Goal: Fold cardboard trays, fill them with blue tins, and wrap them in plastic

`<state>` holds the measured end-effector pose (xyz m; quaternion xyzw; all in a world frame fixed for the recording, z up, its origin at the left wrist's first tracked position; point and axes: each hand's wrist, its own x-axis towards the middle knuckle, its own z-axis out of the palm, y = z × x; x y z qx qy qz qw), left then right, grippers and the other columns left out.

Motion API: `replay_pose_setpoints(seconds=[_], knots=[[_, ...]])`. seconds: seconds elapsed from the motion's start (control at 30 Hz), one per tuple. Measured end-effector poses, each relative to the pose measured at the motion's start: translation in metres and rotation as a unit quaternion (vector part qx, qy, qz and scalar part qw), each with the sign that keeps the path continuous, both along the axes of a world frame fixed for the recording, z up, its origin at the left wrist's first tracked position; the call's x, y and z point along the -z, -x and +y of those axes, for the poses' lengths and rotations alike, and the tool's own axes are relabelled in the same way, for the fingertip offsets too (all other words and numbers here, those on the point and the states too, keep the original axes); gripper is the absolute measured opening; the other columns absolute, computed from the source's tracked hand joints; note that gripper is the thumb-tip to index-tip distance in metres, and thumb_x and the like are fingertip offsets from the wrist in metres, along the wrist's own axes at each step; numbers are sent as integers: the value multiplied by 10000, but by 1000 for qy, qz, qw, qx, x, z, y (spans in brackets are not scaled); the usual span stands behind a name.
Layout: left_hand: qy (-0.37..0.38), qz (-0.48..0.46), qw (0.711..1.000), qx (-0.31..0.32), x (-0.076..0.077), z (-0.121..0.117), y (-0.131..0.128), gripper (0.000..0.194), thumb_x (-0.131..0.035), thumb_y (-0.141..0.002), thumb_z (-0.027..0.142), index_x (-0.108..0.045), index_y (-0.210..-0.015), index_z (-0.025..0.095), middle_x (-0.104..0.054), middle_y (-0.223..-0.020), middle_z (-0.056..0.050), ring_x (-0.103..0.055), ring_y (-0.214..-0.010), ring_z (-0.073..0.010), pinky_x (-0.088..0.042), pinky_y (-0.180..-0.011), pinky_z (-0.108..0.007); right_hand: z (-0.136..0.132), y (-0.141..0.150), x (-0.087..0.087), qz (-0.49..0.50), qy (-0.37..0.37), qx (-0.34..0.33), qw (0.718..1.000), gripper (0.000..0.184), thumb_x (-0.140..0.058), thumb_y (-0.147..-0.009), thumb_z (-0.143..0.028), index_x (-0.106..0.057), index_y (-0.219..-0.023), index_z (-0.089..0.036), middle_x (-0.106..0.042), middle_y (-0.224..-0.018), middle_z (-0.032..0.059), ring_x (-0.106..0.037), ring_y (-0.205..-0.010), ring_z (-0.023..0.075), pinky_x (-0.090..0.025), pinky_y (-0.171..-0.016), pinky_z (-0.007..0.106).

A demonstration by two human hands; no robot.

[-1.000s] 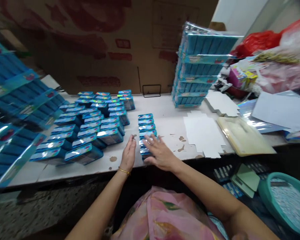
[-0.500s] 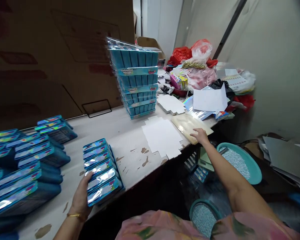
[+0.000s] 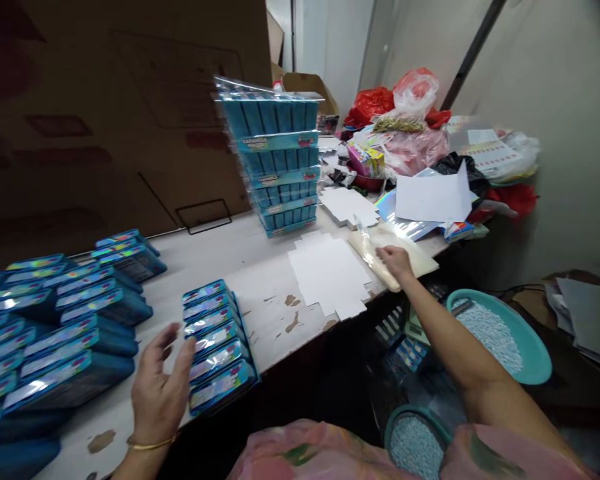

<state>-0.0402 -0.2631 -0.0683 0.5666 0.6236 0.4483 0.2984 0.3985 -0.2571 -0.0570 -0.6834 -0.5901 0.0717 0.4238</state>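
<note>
My left hand (image 3: 163, 387), with a gold bangle at the wrist, is open, fingers apart and slightly curled. It hovers just left of a short row of blue packs (image 3: 217, 347) with shiny printed tops, standing in a shallow blue tray near the table's front edge. Over on the right, my right hand (image 3: 396, 261) is closed on the front edge of a clear plastic bag (image 3: 365, 243), which lifts and bends away from the yellowish pile of plastic bags (image 3: 415, 250) beneath it. White die-cut cards (image 3: 327, 270) lie flat between the row and the pile.
Many more blue packs (image 3: 95, 340) stand at left. A tall stack of wrapped blue trays (image 3: 280, 167) rises at the back, before a big carton (image 3: 130, 127). Bags and papers (image 3: 410, 147) heap up at far right. Teal basins (image 3: 543, 360) of small pale pieces sit below the table.
The view has swung right. My right hand has gone from the row of packs to the plastic pile and raised a bag's edge. My left hand has let go of the row.
</note>
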Motion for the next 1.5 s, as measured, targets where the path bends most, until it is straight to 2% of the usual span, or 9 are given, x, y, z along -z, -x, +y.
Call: replay_pose_setpoints(seconds=[0.17, 0.33, 0.47, 0.6, 0.73, 0.93, 1.07, 1.2, 1.5], knots=[[160, -188, 952, 184, -36, -7, -51, 533, -597, -648, 473, -511, -1079, 172, -583, -1032, -94, -555, -935, -210, -443, -805, -353, 16, 170, -22, -27, -34, -154, 987, 295, -447, -834, -365, -566, -650, -168, -573, -661, 18, -530, -631, 105, -384, -614, 218], [172, -355, 912, 117, -37, 1, -56, 390, -685, -579, 398, -567, -864, 159, -603, -853, -33, -582, -756, -126, -453, -676, -258, 10, 255, -29, -103, -32, -240, 965, 215, -434, -856, -276, -566, -727, -166, -562, -740, 21, -526, -695, 105, -374, -638, 210], [168, -368, 907, 117, -30, -2, -34, 330, -722, -535, 333, -595, -769, 139, -566, -640, 27, -506, -552, -53, -398, -541, -178, 2, 259, -27, -74, 2, -336, 939, 155, -504, -819, -281, -566, -912, -173, -563, -792, 12, -525, -706, 100, -392, -655, 208], [169, -355, 914, 98, -27, -4, -18, 309, -706, -555, 353, -601, -727, 118, -511, -553, 44, -424, -475, -32, -342, -467, -161, -13, 255, -25, -122, 16, -370, 921, 401, -543, -792, -275, -440, -1171, -193, -588, -877, 23, -539, -717, 109, -394, -658, 225], [100, -278, 952, 77, -26, -2, -8, 304, -631, -635, 421, -541, -635, 131, -435, -495, 56, -351, -436, -38, -274, -415, -174, -24, 263, -24, -215, -8, -315, 925, 200, -408, -869, -260, -566, -957, -174, -617, -796, 28, -553, -733, 120, -345, -629, 228], [-38, -62, 997, 32, -30, -10, 1, 364, -484, -753, 456, -453, -536, 165, -389, -463, 45, -349, -468, -68, -310, -462, -198, -21, 283, -21, -253, -13, -227, 940, 285, -431, -859, -344, -560, -678, -165, -604, -645, 11, -533, -618, 105, -267, -551, 228], [-96, -67, 993, 29, -30, -16, 5, 293, -640, -636, 394, -507, -771, 170, -507, -623, 41, -453, -533, -76, -386, -520, -196, -14, 291, -20, -289, -20, -194, 937, 397, -403, -841, -465, -561, -643, -160, -586, -576, 31, -512, -553, 115, -218, -502, 240], [-120, -20, 988, 91, -34, -15, 13, 480, -643, -647, 336, -489, -1075, 183, -544, -698, 28, -504, -608, -92, -431, -609, -219, -11, 293, -21, -302, -33, -226, 925, 455, -384, -825, -524, -571, -628, -159, -593, -567, 40, -505, -532, 114, -205, -503, 241], [-105, 58, 984, 134, -37, -16, 24, 325, -552, -723, 348, -614, -972, 147, -568, -692, -15, -481, -580, -98, -401, -571, -217, -10, 280, -43, -107, 69, -341, 932, 426, -428, -838, -420, -576, -542, -152, -563, -529, -14, -460, -496, 66, -239, -493, 196]])
